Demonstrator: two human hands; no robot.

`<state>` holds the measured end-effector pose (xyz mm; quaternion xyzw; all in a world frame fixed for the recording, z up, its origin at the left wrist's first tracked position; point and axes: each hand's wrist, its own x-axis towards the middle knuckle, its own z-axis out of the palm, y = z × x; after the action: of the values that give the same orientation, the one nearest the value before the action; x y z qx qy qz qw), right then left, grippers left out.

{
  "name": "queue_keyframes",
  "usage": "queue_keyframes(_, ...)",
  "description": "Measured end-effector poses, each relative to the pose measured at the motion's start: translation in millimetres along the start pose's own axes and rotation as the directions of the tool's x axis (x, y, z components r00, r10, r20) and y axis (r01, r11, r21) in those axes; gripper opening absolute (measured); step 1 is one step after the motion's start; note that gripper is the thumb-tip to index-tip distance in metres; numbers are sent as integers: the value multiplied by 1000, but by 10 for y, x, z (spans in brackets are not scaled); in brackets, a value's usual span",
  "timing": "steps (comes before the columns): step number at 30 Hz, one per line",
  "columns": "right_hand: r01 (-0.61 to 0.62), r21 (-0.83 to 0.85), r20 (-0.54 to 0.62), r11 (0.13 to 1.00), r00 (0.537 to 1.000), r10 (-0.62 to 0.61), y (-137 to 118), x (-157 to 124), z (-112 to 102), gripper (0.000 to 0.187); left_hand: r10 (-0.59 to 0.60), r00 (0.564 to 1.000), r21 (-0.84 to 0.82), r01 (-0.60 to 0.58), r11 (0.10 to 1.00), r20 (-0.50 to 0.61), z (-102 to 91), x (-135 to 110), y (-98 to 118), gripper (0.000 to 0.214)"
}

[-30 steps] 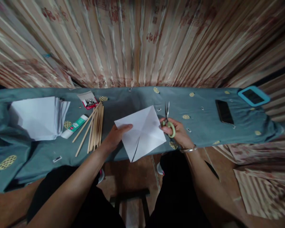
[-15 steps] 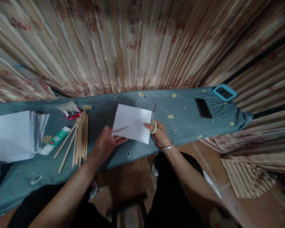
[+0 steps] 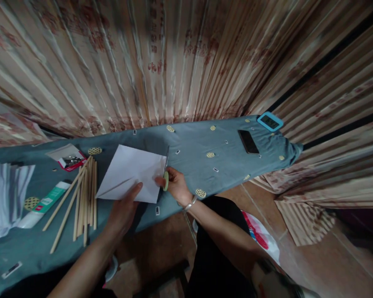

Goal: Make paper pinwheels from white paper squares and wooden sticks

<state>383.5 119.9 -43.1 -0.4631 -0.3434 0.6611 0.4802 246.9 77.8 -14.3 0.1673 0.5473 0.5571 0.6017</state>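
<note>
A sheet of white paper [image 3: 124, 169] with crease lines is held just in front of me. My left hand [image 3: 128, 207] grips its near edge, thumb on top and the other fingers hidden beneath. In my right hand [image 3: 178, 186] is a pair of scissors [image 3: 165, 180] with pale green handles. Their narrow blades point away from me along the paper's right edge. My right thumb lies over that edge, and I cannot tell whether the blades touch the paper.
Left of the paper lie wooden sticks [image 3: 89, 194], a green-and-white glue tube [image 3: 46, 203], an opened box of small metal pieces [image 3: 71, 160] and a paper stack [image 3: 0, 198]. A phone [image 3: 248, 141] and blue-framed digital clock [image 3: 270, 121] sit right on the blue-grey cloth [image 3: 192, 142].
The view has swung right. The paper and both hands have moved left, closer to the sticks. My left hand, earlier with spread fingers under the paper's corner, now has its thumb on top.
</note>
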Motion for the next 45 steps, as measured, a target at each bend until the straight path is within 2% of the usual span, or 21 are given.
queue_keyframes(6, -12, -18, -8, 1000, 1000, 12, -31, 0, -3, 45, 55, 998, 39, -53, 998, -42, -27, 33, 92, 37)
queue_keyframes(12, -15, -18, 9, 1000, 1000, 15, -66, -60, -25, 41, 172, 985, -43, -173, 984, -22, -63, 110, 20, 58)
queue_keyframes(16, -23, -26, 29, 999, 999, 24, -100, -98, -45, 39, 202, 979, -62, -203, 977, -19, -119, 186, -32, 64)
queue_keyframes(19, -42, -59, 69, 997, 997, 46, -123, -141, -61, 40, 252, 967, -60, -250, 966, 30, -157, 223, -21, 60)
queue_keyframes(22, -46, -166, 142, 985, 987, 70, -137, -209, -87, 44, 287, 958, -52, -286, 957, 14, -178, 245, 27, 56)
queue_keyframes(28, -19, -326, 338, 945, 932, 135, -163, -392, -179, 50, 400, 916, -49, -400, 915, -18, -237, 326, 134, 54)
queue_keyframes(32, -70, -376, 472, 924, 844, 256, -190, -482, -218, 51, 453, 891, -54, -454, 889, -38, -260, 381, 209, 57)
queue_keyframes(35, -117, -423, 515, 899, 785, 345, -201, -509, -213, 50, 476, 878, -67, -478, 876, -56, -251, 392, 245, 59)
queue_keyframes(41, -103, -466, 505, 879, 785, 360, -194, -514, -167, 44, 435, 901, -44, -435, 900, -3, -228, 369, 207, 51)
queue_keyframes(45, -103, -455, 482, 884, 807, 342, -174, -504, -150, 41, 451, 893, -57, -450, 891, 0, -221, 366, 192, 50)
